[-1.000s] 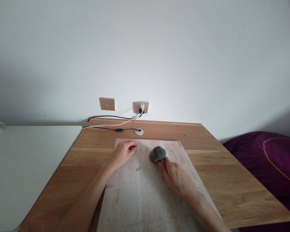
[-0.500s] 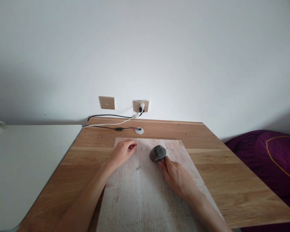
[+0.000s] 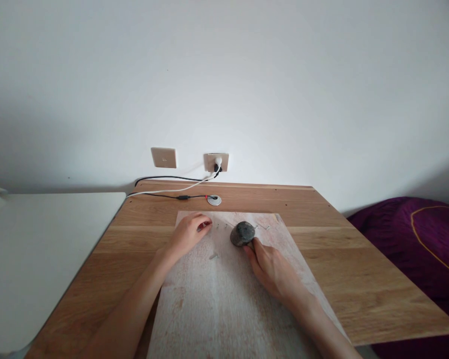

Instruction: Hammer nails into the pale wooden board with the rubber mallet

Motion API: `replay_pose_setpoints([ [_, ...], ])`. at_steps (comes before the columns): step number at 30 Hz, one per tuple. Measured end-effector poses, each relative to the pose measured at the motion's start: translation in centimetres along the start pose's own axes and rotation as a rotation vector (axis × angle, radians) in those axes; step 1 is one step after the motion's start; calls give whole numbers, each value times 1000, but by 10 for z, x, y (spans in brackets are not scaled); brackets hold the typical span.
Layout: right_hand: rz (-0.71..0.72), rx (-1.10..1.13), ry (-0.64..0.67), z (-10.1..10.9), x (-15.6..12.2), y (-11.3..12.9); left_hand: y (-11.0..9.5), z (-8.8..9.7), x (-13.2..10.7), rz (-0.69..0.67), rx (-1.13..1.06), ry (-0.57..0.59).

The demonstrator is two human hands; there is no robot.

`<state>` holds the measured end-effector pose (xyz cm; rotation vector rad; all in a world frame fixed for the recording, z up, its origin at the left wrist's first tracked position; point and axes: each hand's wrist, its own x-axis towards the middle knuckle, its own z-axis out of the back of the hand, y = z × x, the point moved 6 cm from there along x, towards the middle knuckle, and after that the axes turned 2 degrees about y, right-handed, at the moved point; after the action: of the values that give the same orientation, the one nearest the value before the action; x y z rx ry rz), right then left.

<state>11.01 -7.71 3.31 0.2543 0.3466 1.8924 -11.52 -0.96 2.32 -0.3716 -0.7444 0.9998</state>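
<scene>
My right hand (image 3: 273, 269) is wrapped round the handle of a mallet (image 3: 242, 234), whose dark, worn head hangs over the upper part of a whitewashed wooden board (image 3: 224, 309). At the board's far left my left hand (image 3: 190, 232) is closed in a pinch on what looks like a small nail, mostly hidden by the fingers. Thin nails (image 3: 217, 226) stand in a row between my left hand and the mallet head. Right of the head another nail (image 3: 268, 228) shows. A small metal piece (image 3: 214, 257), perhaps more nails, lies nearer me on the board.
Beneath the board is a wooden table (image 3: 359, 269). Black and white cables (image 3: 168, 191) run along its back to a wall socket (image 3: 216, 162) and a round grommet (image 3: 214, 200). A white surface (image 3: 48, 259) adjoins on the left; purple fabric (image 3: 392, 224) lies beyond the right edge.
The view has shifted very slightly. Both hands keep nearly the same place, with the mallet head still above the board and my left fingers still pinched.
</scene>
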Motion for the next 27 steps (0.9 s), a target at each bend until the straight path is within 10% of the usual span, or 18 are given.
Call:
replay_pose_setpoints([
  [18,-5,105,90,9,6,0,-10,-2,-1,-15,113,19],
  [27,77,21,34,34,40,39,-1,-6,-1,84,-15,18],
])
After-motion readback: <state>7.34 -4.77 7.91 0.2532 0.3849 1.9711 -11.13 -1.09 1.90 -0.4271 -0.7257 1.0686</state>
